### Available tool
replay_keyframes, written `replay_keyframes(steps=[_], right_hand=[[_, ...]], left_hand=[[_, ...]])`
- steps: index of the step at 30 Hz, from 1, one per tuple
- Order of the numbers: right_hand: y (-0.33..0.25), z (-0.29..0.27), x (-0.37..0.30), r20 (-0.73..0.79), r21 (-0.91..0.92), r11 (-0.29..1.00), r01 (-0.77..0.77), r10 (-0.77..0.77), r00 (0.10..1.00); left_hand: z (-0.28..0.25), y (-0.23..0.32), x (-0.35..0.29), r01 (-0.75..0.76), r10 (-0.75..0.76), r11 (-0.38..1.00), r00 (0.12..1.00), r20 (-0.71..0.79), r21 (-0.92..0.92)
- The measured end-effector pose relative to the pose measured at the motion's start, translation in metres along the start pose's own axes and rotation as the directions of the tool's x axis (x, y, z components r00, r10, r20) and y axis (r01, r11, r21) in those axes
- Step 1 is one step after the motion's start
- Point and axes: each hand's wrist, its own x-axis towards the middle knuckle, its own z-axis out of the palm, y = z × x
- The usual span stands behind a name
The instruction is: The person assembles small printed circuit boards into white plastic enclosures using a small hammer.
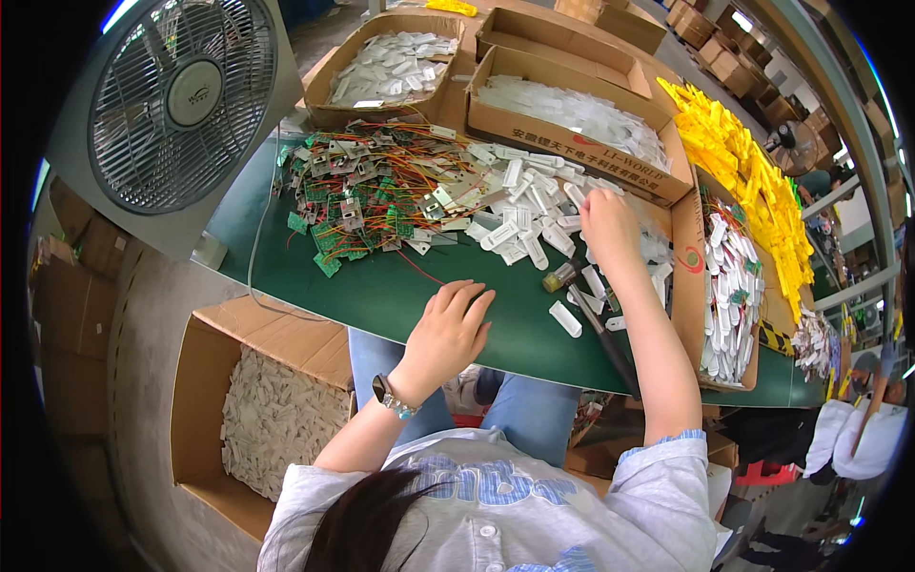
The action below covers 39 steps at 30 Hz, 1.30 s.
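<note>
My left hand [448, 329] is at the table's near edge, fingers loosely bent and apart, with nothing visible in them. A thin red wire [417, 268] ends close to its fingertips. My right hand [611, 229] reaches into a pile of white plastic casings [519, 205], its fingers bent together at the pile's right side. Whatever they pinch is hidden. Below that hand lies a mallet [562, 275] with a yellowish head and dark handle, a few loose casings [565, 319] around it. Left of the pile are heaped green circuit boards [329, 262] with red and orange wires.
Behind the heaps stand cardboard boxes of whitish parts, one at the left [319, 100] and one at the right [572, 129]. Another box [688, 286] of wired casings borders the right side, near yellow pieces [753, 172]. A fan [195, 95] stands left; a carton [195, 419] is below.
</note>
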Motion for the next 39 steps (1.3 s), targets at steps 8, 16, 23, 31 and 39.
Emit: replay_keyframes(steps=[8, 16, 23, 31, 39], right_hand=[[-0.091, -0.046, -0.115, 0.275, 0.372, 0.927, -0.059, -0.05, 0.96], [-0.082, -0.035, -0.138, 0.163, 0.254, 0.929, 0.27, -0.317, 0.934], [-0.08, -0.039, -0.14, 0.117, 0.156, 0.932, 0.328, -0.347, 0.931], [-0.064, -0.013, -0.167, -0.154, 0.194, 0.95, 0.246, -0.218, 0.964], [-0.072, 0.019, -0.172, -0.337, 0.362, 0.903, 0.229, -0.102, 0.936]], left_hand=[[-0.003, 0.001, 0.002, 0.004, -0.005, 0.998, 1.0, -0.018, -0.055], [-0.045, -0.046, 0.071, -0.121, 0.137, 0.971, 0.988, -0.068, 0.206], [-0.054, -0.097, 0.122, -0.203, 0.138, 0.807, 0.978, 0.158, 0.555], [-0.042, -0.098, 0.14, -0.161, 0.122, 0.932, 0.983, 0.138, 0.325], [-0.032, -0.178, 0.139, -0.158, 0.072, 0.905, 0.972, 0.225, 0.395]])
